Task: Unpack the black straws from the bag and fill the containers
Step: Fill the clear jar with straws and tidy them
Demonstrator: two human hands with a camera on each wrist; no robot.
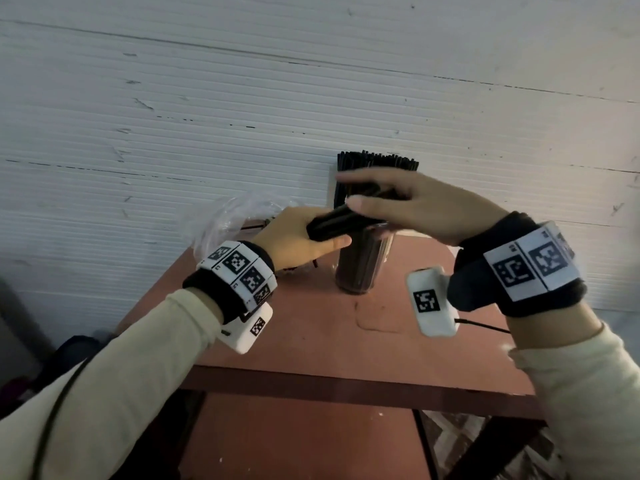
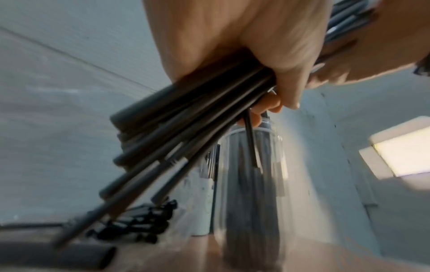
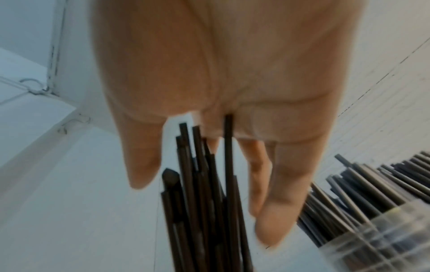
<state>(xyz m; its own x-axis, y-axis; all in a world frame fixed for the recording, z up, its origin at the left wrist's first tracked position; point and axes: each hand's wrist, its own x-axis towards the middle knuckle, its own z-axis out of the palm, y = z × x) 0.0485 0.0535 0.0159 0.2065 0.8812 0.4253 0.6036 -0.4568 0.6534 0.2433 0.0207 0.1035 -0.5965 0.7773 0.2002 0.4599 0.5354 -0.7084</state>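
Note:
My left hand (image 1: 304, 237) grips a bundle of black straws (image 1: 332, 223) near one end, holding it slanted above a clear container (image 1: 360, 268) that stands on the table with straws inside. My right hand (image 1: 398, 202) reaches over from the right. Its thumb and fingers pinch the bundle's upper part. In the left wrist view the bundle (image 2: 186, 128) fans out below my left hand (image 2: 256, 55), with the clear container (image 2: 251, 184) beneath. The right wrist view shows straw ends (image 3: 204, 202) between the thumb and fingers of my right hand (image 3: 221, 73). It is blurred.
A second container packed with upright black straws (image 1: 377, 162) stands behind, against the white wall. A crumpled clear plastic bag (image 1: 235, 216) lies at the table's back left, with loose black straws (image 2: 139, 224) beside it. The reddish table (image 1: 311, 341) has bare surface toward its front edge.

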